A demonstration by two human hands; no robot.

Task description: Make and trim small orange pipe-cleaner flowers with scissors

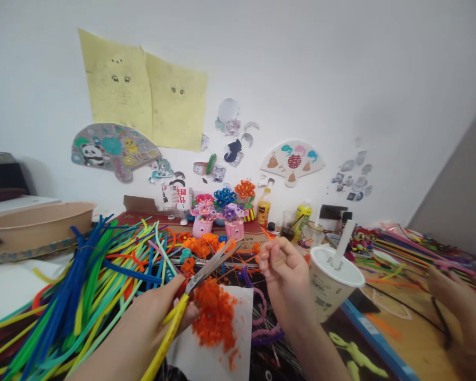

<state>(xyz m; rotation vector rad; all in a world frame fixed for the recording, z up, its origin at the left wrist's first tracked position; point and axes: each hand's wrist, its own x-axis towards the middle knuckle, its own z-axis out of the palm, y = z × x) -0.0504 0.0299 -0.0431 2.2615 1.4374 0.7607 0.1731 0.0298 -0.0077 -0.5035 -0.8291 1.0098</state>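
Note:
My left hand [158, 312] is closed around a pair of scissors [198, 278] with yellow handles, the blades pointing up and to the right, slightly apart. Opposite the blade tips, my right hand [286, 275] is raised with its fingers pinched together. A thin orange strip shows by those fingertips, but I cannot tell whether it is held. Below the scissors, a heap of orange fuzz [214, 312] lies on a white sheet of paper [234, 362]. Orange pipe-cleaner flowers [204, 246] lie just beyond the blades.
Many coloured pipe cleaners [103, 286] spread at left, near a beige basin [39, 225]. A lidded cup [337, 270] with a straw stands close to my right hand. Potted pipe-cleaner flowers [234, 222] and bottles [264, 206] stand at the back. Another person's hand [456, 307] is at right.

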